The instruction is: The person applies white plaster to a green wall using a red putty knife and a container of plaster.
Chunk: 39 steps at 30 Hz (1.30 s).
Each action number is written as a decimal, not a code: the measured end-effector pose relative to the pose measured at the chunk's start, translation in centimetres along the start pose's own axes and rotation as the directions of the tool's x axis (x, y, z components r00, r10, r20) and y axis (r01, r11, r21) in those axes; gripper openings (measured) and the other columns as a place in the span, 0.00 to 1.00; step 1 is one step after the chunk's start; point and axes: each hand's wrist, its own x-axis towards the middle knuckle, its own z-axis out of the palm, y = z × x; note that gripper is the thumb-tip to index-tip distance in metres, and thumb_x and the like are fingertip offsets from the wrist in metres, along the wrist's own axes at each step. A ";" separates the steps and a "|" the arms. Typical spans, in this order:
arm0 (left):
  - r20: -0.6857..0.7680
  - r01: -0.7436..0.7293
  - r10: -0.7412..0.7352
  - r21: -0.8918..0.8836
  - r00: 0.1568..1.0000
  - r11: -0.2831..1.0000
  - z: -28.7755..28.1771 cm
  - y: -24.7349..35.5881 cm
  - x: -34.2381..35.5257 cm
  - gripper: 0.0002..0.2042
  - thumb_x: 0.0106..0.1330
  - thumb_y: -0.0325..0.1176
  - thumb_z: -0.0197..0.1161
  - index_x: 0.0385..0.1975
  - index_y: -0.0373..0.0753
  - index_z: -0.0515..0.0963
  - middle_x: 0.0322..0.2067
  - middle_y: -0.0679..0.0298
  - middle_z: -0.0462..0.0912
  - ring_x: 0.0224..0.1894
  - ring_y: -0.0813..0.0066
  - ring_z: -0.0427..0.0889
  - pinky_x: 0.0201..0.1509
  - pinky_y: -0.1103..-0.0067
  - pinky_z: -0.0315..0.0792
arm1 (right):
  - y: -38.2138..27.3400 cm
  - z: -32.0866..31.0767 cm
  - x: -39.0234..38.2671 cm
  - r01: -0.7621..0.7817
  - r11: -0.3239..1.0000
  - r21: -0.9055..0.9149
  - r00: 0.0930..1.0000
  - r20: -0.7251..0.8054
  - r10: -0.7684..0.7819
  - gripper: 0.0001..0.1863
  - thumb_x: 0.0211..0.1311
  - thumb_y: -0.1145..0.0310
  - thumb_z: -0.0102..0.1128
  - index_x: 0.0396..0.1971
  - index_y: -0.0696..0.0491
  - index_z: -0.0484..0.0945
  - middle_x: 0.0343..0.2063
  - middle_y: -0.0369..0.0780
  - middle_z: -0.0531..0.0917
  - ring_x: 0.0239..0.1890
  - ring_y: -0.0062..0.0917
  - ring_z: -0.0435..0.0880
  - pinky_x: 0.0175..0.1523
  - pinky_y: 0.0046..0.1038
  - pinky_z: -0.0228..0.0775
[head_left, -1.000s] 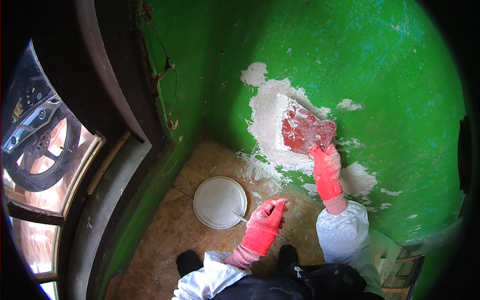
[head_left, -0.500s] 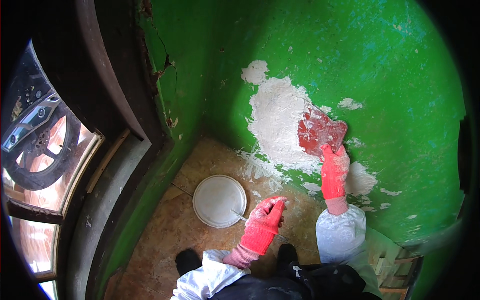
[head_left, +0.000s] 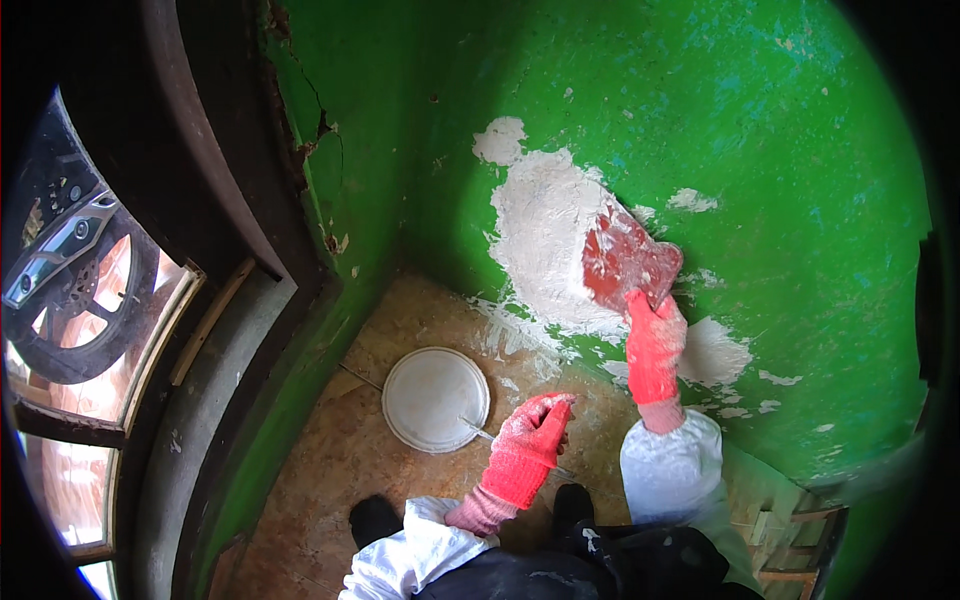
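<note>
The right hand [head_left: 656, 340] grips the red scraper [head_left: 622, 262], probably light and stiff, sensibly by its corner; the left hand [head_left: 528, 440] curls, contents unclear.

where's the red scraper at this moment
In the head view, the red scraper is right of centre, held in the person's right grip, at the right-hand edge of the large white patch on the green wall.

The brown, mottled tile floor [head_left: 310, 455] bore a round white lid or tub [head_left: 434, 395] with a thin pale stick [head_left: 476, 428] crossing its rim, two dark shoes [head_left: 375, 520] standing apart, and white smears [head_left: 533, 357] along one edge.
</note>
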 end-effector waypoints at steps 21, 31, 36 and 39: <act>-0.039 0.036 -0.037 -0.012 0.999 0.999 -0.3 0.8 -0.7 0.12 0.63 0.37 0.52 0.40 0.37 0.75 0.26 0.67 0.76 0.22 0.83 0.72 0.25 0.86 0.68 | -4.9 -3.5 -5.4 0.250 0.932 -0.264 0.967 0.016 -0.255 0.12 0.49 0.80 0.53 0.37 0.58 0.74 0.30 0.38 0.77 0.30 0.22 0.74 0.37 0.23 0.67; -0.027 -0.006 0.005 -0.030 1.000 1.000 -0.3 1.3 -1.5 0.12 0.63 0.37 0.52 0.39 0.37 0.75 0.26 0.68 0.75 0.22 0.82 0.72 0.25 0.85 0.68 | -4.9 -2.4 1.2 0.718 -0.402 -0.568 0.367 0.800 -0.475 0.18 0.49 0.68 0.52 0.44 0.52 0.72 0.51 0.40 0.67 0.53 0.43 0.64 0.58 0.45 0.56; -0.030 -0.019 0.018 -0.050 0.999 0.999 -0.6 1.4 -1.7 0.11 0.63 0.37 0.52 0.39 0.38 0.75 0.26 0.68 0.75 0.23 0.82 0.72 0.26 0.85 0.68 | -3.6 -3.6 3.3 0.725 -0.443 -0.528 0.326 0.829 -0.455 0.19 0.52 0.67 0.51 0.47 0.51 0.70 0.53 0.38 0.66 0.55 0.43 0.62 0.59 0.43 0.55; -0.016 -0.012 0.012 -0.047 1.000 0.999 -0.7 1.4 -2.0 0.11 0.63 0.36 0.52 0.39 0.38 0.75 0.26 0.68 0.75 0.23 0.82 0.72 0.26 0.85 0.68 | -3.9 -3.9 3.4 0.743 -0.395 -0.540 0.393 0.831 -0.394 0.20 0.52 0.67 0.51 0.47 0.52 0.69 0.53 0.39 0.66 0.55 0.43 0.61 0.60 0.41 0.54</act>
